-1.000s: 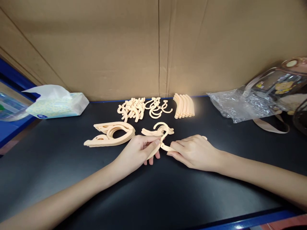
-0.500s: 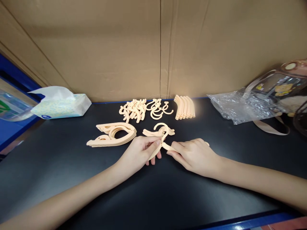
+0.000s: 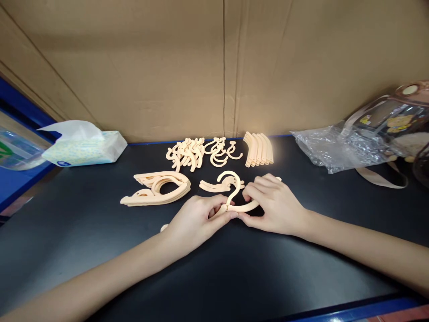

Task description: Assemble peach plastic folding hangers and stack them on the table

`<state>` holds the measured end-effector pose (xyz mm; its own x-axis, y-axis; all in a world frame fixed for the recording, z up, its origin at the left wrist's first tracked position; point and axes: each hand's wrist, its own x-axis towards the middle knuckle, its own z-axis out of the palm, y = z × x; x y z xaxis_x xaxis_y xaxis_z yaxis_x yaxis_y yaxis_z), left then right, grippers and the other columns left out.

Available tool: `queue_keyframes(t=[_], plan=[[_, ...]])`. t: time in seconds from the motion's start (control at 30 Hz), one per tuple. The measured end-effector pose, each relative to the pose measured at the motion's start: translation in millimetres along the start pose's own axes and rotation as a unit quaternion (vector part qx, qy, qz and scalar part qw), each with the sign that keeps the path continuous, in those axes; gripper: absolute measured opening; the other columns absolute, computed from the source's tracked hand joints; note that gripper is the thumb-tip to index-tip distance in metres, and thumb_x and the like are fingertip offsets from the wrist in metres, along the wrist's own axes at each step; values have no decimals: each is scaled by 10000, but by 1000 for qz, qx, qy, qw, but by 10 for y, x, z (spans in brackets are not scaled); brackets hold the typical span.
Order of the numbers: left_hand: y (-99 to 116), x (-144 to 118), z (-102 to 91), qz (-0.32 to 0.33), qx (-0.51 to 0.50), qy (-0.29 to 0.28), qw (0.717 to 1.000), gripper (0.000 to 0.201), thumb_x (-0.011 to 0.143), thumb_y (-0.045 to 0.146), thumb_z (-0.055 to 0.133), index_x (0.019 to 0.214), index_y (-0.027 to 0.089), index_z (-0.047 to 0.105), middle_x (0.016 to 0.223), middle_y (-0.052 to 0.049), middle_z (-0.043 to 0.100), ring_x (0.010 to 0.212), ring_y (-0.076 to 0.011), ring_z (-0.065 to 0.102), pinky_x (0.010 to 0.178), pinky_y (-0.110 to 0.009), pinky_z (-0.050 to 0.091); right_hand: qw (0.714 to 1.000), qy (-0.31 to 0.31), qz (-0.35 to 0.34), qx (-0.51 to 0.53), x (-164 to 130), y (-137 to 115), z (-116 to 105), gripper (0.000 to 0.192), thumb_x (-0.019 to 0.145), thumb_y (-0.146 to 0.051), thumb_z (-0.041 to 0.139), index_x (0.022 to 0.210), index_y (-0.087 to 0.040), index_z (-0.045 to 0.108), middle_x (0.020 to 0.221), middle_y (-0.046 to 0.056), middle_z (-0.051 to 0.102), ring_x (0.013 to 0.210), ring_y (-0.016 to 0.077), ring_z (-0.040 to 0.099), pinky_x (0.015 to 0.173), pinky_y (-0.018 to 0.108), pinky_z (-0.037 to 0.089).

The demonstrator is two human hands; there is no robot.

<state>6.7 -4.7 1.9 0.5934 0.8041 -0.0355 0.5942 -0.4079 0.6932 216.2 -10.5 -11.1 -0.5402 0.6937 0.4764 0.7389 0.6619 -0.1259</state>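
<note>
A cream plastic folding hanger point(image 3: 246, 207) is held between my two hands, its curved hook pointing up and away from me. My left hand point(image 3: 197, 219) is closed on its left arm close to the centre joint, the thumb lying along the near side. My right hand point(image 3: 273, 203) grips the right arm, fingers curled over it. Much of the left arm is hidden under my left hand. Just beyond lie loose cream hanger parts point(image 3: 212, 185). Left of them is a stack of folded hangers point(image 3: 172, 194).
At the back of the black table point(image 3: 214, 277) lie a pile of small curved pieces point(image 3: 187, 152), several loose hooks point(image 3: 219, 154) and a row of curved tubes point(image 3: 259, 150). A tissue pack point(image 3: 87, 150) is at left. Clear plastic wrap point(image 3: 330, 145) and a transparent bag point(image 3: 395, 120) are at right.
The hanger's arms have swung into a flatter, wider spread, and its hook has shifted slightly right. My right hand has moved a little up and away, and my left thumb has slid right.
</note>
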Motion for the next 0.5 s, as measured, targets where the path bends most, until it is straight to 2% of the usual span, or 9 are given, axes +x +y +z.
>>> queue_keyframes(t=[0.1,0.2,0.27,0.33,0.43,0.5], plan=[[14,-16,-1,6,64,8,998,366,935,447,418,737,171,553,548,54,461,485,-84,414,482,-200,281,998,30,26,39,22,8,-21,310,765,-412,639,914,-173,510,922,66,619,879,209,553,808,350,386],[29,-44,12,22,151,32,988,350,947,430,403,755,172,541,543,48,490,465,-93,443,483,-207,271,996,68,31,56,29,31,-47,333,785,-314,638,1050,-174,493,1190,127,540,1131,257,474,921,398,364],[25,-63,34,48,199,47,978,335,959,412,384,787,173,546,548,40,526,457,-100,473,477,-210,263,993,89,30,68,26,50,-61,250,811,-249,601,1035,-178,512,1158,118,548,1107,242,488,896,382,382],[10,-76,61,84,228,56,968,335,970,397,362,805,173,549,571,29,569,465,-105,508,471,-213,265,993,85,26,83,21,63,-69,175,853,-219,549,1022,-173,532,974,69,599,944,195,544,830,345,396],[-19,-81,97,133,253,76,955,316,975,375,359,862,163,563,616,13,622,491,-117,563,468,-221,289,995,29,21,95,20,66,-73,180,920,-230,474,1065,-179,568,750,-6,591,743,145,524,756,312,374],[-33,-79,110,161,267,87,946,298,972,359,376,879,151,569,625,6,636,499,-124,584,467,-229,311,995,4,27,92,22,60,-72,209,943,-267,450,1070,-194,598,779,1,612,760,147,519,753,312,359]])
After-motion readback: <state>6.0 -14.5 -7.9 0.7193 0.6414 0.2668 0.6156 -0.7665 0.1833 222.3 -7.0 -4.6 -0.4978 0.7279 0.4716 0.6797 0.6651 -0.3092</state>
